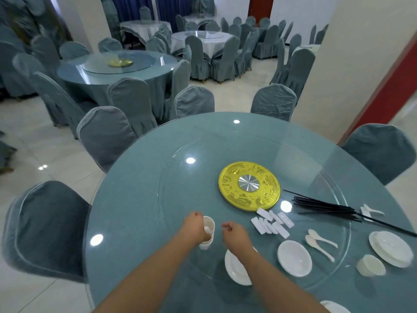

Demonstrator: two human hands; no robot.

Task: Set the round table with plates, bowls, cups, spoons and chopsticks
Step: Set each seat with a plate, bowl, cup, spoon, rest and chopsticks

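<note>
My left hand (193,224) grips a stack of white cups (207,232) held on its side above the round table (135,199). My right hand (234,233) hovers just right of the cups with curled fingers, and I cannot tell whether it pinches anything. Under my right forearm lies a white plate (234,271). Another plate (294,258), two white spoons (320,241), several white chopstick rests (272,223), a bundle of black chopsticks (327,206), stacked plates (391,248) and a bowl (371,265) lie to the right.
A gold turntable hub (249,185) sits at the middle of the glass lazy Susan (176,177). Teal-covered chairs (47,227) ring the table. More spoons (372,211) lie at the far right, and another plate's rim (334,307) shows at the bottom edge.
</note>
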